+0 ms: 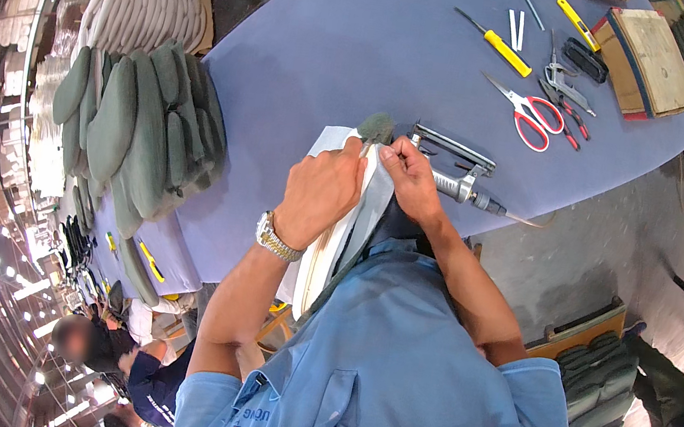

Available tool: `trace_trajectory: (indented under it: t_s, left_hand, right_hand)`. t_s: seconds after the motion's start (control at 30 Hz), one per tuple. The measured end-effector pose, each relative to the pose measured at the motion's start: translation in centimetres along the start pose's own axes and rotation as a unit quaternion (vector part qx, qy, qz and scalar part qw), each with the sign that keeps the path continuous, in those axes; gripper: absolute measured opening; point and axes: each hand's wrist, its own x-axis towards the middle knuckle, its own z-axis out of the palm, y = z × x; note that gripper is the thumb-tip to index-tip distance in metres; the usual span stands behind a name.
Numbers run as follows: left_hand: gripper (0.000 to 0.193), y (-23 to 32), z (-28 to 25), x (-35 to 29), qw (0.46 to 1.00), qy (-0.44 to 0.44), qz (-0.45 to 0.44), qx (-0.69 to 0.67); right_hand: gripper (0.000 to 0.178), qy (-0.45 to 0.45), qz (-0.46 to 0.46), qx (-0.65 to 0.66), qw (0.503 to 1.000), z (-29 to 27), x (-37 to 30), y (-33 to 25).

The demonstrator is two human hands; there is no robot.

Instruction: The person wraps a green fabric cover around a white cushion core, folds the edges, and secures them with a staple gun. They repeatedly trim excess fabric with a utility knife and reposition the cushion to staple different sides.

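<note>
A long padded panel [323, 255] with a pale board face and grey-green fabric along its side stands tilted between my body and the table edge. My left hand [321, 189] is closed over its upper end, fingers curled at the rim. Across from it, my right hand [413, 180] pinches the fabric edge between thumb and fingers. A tuft of dark green fabric [377, 127] sticks out past my fingertips. Just beyond the right hand lies a metal staple gun [451, 181] with an air hose attached. The underside of the panel is hidden by my hands and shirt.
Farther right on the blue table [294, 58] lie red-handled scissors [530, 116], pliers [561, 113], a yellow-handled screwdriver [505, 51], a black brush [585, 60] and a box [647, 64]. Green pads [145, 125] are heaped at left, near stacked white pads [144, 7]. Other people [161, 380] are at lower left.
</note>
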Motion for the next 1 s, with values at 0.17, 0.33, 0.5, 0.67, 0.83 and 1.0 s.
trace_trajectory:
  t_s: [0.17,0.33,0.5,0.67,0.83,1.0]
  left_hand:
    - [0.026,0.1,0.3,0.3,1.0,0.0,0.0,-0.018]
    - [0.026,0.2,0.3,0.1,1.0,0.0,-0.004,-0.024]
    - [0.025,0.0,0.5,0.4,1.0,-0.002,0.021,-0.011]
    - [0.026,-0.1,0.7,0.9,0.999,-0.021,0.034,0.013]
    - [0.028,-0.5,0.6,1.5,0.997,-0.049,0.054,0.007]
    - [0.027,-0.5,0.5,1.5,0.996,-0.068,0.064,-0.011]
  right_hand:
    - [0.025,0.005,-0.011,0.0,1.0,-0.1,0.0,0.1]
    - [0.027,0.005,-0.024,-0.011,1.0,-0.3,0.0,0.6]
    - [0.026,0.009,-0.004,-0.007,1.0,-0.3,-0.2,-0.1]
    - [0.025,0.009,-0.005,-0.022,1.0,-0.5,0.0,0.1]
    - [0.024,0.019,0.015,-0.004,1.0,-0.5,-0.1,-0.1]
    - [0.021,0.032,-0.008,-0.028,0.999,-0.7,-0.2,0.4]
